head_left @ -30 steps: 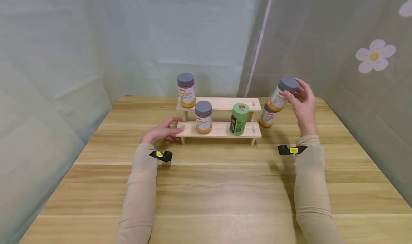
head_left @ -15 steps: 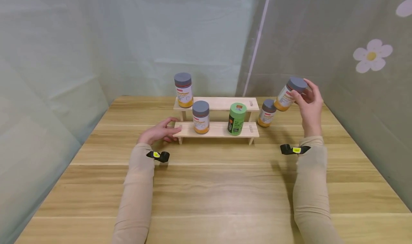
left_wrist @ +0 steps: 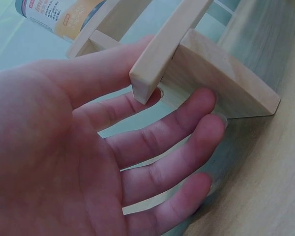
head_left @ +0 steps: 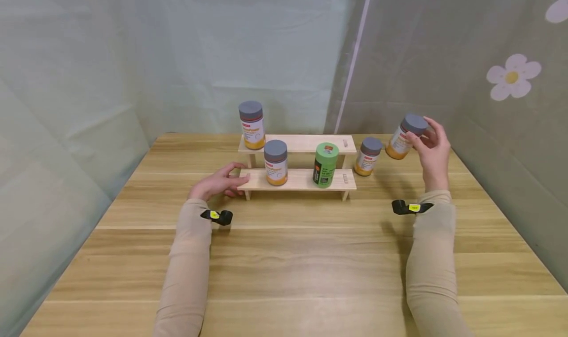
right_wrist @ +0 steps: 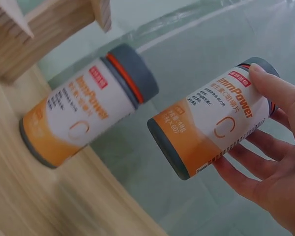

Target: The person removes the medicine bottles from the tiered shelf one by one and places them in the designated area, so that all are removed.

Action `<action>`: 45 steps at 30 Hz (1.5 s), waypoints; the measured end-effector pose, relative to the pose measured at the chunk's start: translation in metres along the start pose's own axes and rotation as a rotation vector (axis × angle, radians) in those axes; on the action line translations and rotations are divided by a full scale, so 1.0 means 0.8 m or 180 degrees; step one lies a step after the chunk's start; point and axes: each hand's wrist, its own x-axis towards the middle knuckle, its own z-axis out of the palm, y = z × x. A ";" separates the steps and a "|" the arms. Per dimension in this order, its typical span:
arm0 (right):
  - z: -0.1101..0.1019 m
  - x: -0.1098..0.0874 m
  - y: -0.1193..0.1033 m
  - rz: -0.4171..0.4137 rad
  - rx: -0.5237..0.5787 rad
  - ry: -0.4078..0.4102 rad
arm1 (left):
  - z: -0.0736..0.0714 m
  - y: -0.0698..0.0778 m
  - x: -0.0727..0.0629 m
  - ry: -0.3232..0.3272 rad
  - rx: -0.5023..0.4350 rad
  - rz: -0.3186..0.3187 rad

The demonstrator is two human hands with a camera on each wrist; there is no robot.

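My right hand [head_left: 434, 155] grips a grey-lidded vitamin bottle [head_left: 403, 138] near its lid, thumb on the near side, fingers behind. That bottle tilts over the back right of the table. A matching bottle [head_left: 367, 157] stands on the table just left of it; the right wrist view shows a gap between the two. My left hand [head_left: 216, 183] holds the left end of the lower board of a two-step wooden rack [head_left: 299, 180]. In the left wrist view the thumb lies over the board [left_wrist: 160, 54], with the other fingers curved below, near the leg.
On the rack's upper step, at the left, stands a grey-lidded bottle [head_left: 252, 126]. Its lower step bears another such bottle [head_left: 276, 163] and a green jar [head_left: 326, 165]. Behind the wooden table [head_left: 310, 258] hangs a pale curtain [head_left: 284, 56].
My right hand has carried its bottle rightward, away from the standing bottle, and slightly lower in the last half second. The left hand keeps its hold on the rack.
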 end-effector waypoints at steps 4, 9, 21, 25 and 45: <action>-0.004 0.001 0.010 0.0071 -0.0209 -0.0015 | 0.000 -0.001 -0.001 0.0001 -0.0009 0.0015; -0.008 0.002 0.020 0.0186 -0.0459 -0.0054 | -0.001 -0.001 -0.001 -0.0015 -0.0040 0.0017; -0.013 0.007 0.041 0.0212 -0.0615 -0.0236 | -0.002 0.000 0.000 -0.0004 -0.0034 0.0006; -0.015 0.006 0.046 0.0320 -0.0707 -0.0299 | -0.002 0.000 -0.001 -0.0010 -0.0018 -0.0006; -0.019 0.003 0.064 0.0426 -0.1491 -0.0451 | -0.001 0.003 -0.001 -0.0047 0.0002 0.0017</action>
